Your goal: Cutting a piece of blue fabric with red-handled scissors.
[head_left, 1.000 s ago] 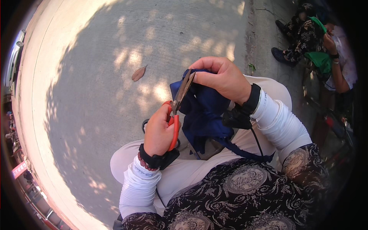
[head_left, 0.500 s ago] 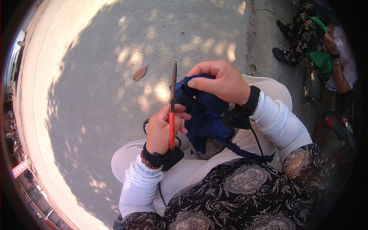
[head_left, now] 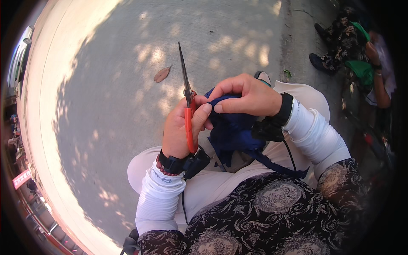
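Note:
A pair of scissors with orange-red handles hangs on my left hand, its dark blades pointing up and away from me. The thumb and fingertips of that same hand are pinched on the edge of a dark blue cloth. Right beside them, my right hand grips the cloth between thumb and forefinger. The cloth drapes down between my knees, and a narrow strip of it trails over my lap toward the right. How the fingers sit in the scissor loops is partly hidden.
Beyond my hands a dry brown leaf lies on the shaded concrete. At the upper right, another person in patterned trousers sits holding green cloth. A parked car stands at the far left.
My left hand has moved up and closed its thumb and fingers on the cloth edge next to my right fingertips. The scissors have tilted left. My right hand has come slightly lower.

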{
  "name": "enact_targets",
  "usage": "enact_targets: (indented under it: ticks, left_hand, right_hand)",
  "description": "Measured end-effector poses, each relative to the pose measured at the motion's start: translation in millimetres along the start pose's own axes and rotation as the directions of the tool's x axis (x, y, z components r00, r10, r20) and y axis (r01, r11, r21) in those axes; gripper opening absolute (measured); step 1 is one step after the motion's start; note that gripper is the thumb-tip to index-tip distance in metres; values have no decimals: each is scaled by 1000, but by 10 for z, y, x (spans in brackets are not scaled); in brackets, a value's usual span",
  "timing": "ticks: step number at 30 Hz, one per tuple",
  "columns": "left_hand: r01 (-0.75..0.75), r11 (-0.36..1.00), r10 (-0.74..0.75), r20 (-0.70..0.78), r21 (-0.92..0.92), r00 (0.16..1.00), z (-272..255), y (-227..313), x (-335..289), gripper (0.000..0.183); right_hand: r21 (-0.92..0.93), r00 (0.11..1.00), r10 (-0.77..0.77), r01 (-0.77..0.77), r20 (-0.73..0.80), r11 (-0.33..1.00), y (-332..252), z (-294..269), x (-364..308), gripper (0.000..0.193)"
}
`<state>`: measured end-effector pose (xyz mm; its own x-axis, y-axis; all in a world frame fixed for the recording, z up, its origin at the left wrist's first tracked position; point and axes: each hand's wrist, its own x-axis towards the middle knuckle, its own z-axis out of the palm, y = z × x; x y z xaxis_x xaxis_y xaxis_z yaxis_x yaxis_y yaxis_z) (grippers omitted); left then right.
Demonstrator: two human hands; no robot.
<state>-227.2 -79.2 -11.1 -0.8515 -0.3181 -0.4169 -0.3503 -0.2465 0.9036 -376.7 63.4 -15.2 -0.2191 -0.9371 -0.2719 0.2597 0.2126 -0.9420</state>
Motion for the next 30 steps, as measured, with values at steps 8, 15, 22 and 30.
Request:
enact_targets:
  ticks: [8,15,22,30]
  left_hand:
    - [51,981,-58,-33,-185,998,-117,-62,33,19]
    - [42,989,-49,-46,-144,998,-121,-71,69,21]
    - [-33,975,70,-162,221,984,-89,-76,3,29]
    - [-55,845,87,-36,531,996,-84,-289,-43,31]
  right_hand:
    - [-20,988,153,-153,-18,988,-3,-70,29,18]
    - [45,992,101,-98,-74,994,-46,-58,27,16]
    - [150,979,58,-29,-193,988,12,-119,32,20]
    - [167,950,-25,80,-311,983,3,-184,18,19]
